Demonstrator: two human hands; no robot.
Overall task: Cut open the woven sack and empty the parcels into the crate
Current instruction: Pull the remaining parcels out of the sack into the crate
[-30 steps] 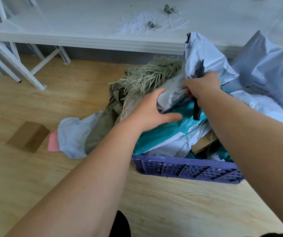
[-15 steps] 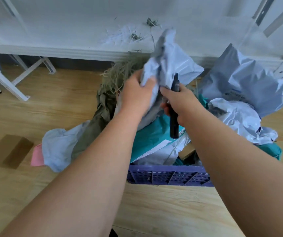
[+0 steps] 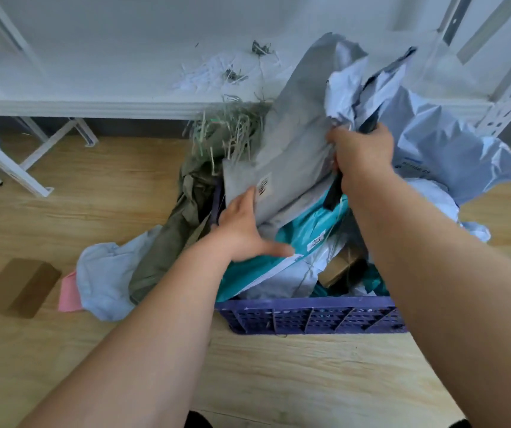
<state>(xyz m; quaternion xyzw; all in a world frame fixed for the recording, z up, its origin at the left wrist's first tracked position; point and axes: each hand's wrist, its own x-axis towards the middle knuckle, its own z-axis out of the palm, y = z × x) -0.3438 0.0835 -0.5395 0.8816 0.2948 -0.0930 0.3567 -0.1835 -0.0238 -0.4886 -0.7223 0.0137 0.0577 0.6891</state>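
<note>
I see my right hand (image 3: 364, 152) raised over the purple plastic crate (image 3: 310, 316), its fingers curled tight around the top of a grey mailer bag (image 3: 291, 143) and, in the same grip, a dark slim tool (image 3: 334, 196) whose lower end sticks out below the fist; it looks like the cutter, but I cannot tell this for sure because the hand covers most of it. My left hand (image 3: 242, 230) is lower, with straight fingers laid flat against the bottom edge of the grey mailer bag, near its small printed label (image 3: 263, 186), and the thumb stretched out to the right above a teal parcel (image 3: 306, 230). It holds nothing. The crate stands on the wooden floor (image 3: 93, 211) and is piled full: the teal parcel, a white mailer (image 3: 282, 273) under it, a small cardboard box (image 3: 340, 267), and pale blue plastic bags (image 3: 452, 149) heaped on the right side, above the rim. The olive green woven sack (image 3: 174, 239) lies crumpled just beside the left side of the crate, its frayed cut threads (image 3: 229, 134) standing up behind the hand. On the floor to the left lie a light blue bag (image 3: 106, 270), touching the sack, a pink flat piece (image 3: 69, 291) and, a little apart, a brown cardboard box (image 3: 19, 287). Behind everything is a white shelf (image 3: 93, 88) with paper scraps (image 3: 211, 75) scattered on it.
</note>
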